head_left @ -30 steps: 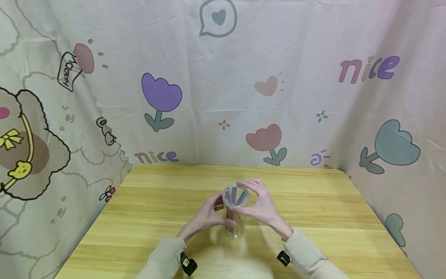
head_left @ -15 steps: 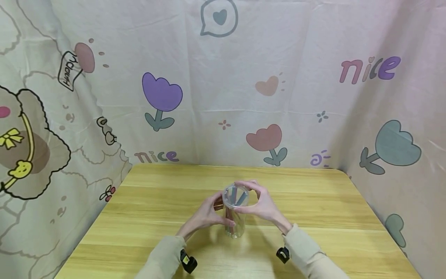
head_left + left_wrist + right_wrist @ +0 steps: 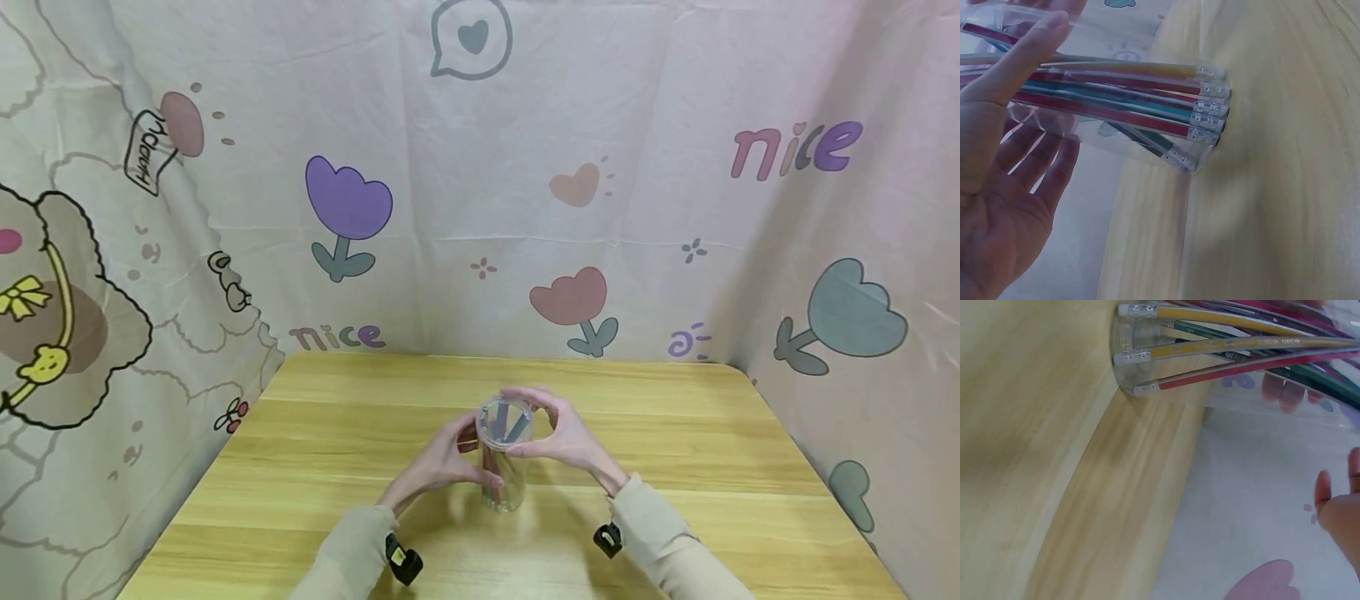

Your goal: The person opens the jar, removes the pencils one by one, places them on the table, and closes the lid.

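Yellow wood grain marks the tabletop (image 3: 330, 467) beneath a clear jar (image 3: 512, 471), upright with pencils (image 3: 514, 427) leaning inside, in the head view. To the jar's left, a person's left hand (image 3: 438, 461) grasps its wall, thumb across the near face. At the jar's upper right, the right hand (image 3: 564, 437) clasps the rim between thumb and fingers. Patterned cloth (image 3: 465, 167) hangs behind the jar, and pale sleeves (image 3: 352, 546) reach toward it from the near side. Left wrist view: the left thumb lies against the jar, fingers on its opposite side, while silvery ferrules (image 3: 1205, 120) cluster at the jar's base. Right wrist view: yellow, red and green pencils slant through the jar, eraser ends (image 3: 1125, 358) toward its base; a partly cropped hand (image 3: 1342, 515) shows below the jar.
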The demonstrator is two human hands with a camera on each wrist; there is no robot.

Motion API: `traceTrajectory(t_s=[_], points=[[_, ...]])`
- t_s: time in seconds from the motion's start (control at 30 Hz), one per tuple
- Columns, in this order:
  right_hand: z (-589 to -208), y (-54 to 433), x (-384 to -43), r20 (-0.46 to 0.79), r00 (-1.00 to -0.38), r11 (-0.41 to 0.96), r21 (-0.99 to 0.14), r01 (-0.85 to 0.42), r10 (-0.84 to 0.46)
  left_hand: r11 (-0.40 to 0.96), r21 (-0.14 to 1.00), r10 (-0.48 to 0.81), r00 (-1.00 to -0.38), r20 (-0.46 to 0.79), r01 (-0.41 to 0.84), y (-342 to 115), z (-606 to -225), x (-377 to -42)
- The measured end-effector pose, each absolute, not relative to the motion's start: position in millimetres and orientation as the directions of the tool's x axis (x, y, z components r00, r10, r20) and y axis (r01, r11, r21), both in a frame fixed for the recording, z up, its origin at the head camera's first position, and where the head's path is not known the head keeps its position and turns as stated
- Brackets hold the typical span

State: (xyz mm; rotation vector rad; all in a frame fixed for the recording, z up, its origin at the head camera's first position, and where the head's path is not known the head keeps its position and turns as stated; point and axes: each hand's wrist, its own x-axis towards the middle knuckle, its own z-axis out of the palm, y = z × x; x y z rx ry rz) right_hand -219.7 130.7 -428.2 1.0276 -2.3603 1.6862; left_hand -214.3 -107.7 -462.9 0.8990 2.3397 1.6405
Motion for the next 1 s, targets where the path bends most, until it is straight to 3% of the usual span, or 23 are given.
traceTrajectory(t_s=[0.2, 0.33, 0.63, 0.87, 1.0], points=[[-421.7, 120.7, -203.9, 0.474, -0.792, 0.364, -0.711, -0.602, -0.386, 0.244, 0.893, 0.519, -0.829, 0.210, 0.379, -109.3, -463.3, -212.5], [-419.9, 112.6, -199.8, 0.524, -0.789, 0.399, -0.680, -0.615, -0.321, 0.242, 0.889, 0.514, -0.828, 0.223, 0.389, -109.5, -463.5, -212.2], [-422.7, 112.4, -205.0, 0.520, -0.792, 0.282, -0.746, -0.604, -0.319, 0.224, 0.888, 0.535, -0.812, 0.232, 0.402, -110.4, -462.8, -213.0], [-426.5, 122.5, -218.3, 0.456, -0.784, 0.170, -0.810, -0.562, -0.421, 0.219, 0.897, 0.540, -0.814, 0.215, 0.383, -109.9, -463.8, -213.4], [-424.9, 125.0, -220.5, 0.418, -0.788, 0.183, -0.821, -0.540, -0.452, 0.219, 0.900, 0.535, -0.818, 0.211, 0.376, -110.6, -464.4, -213.7]])
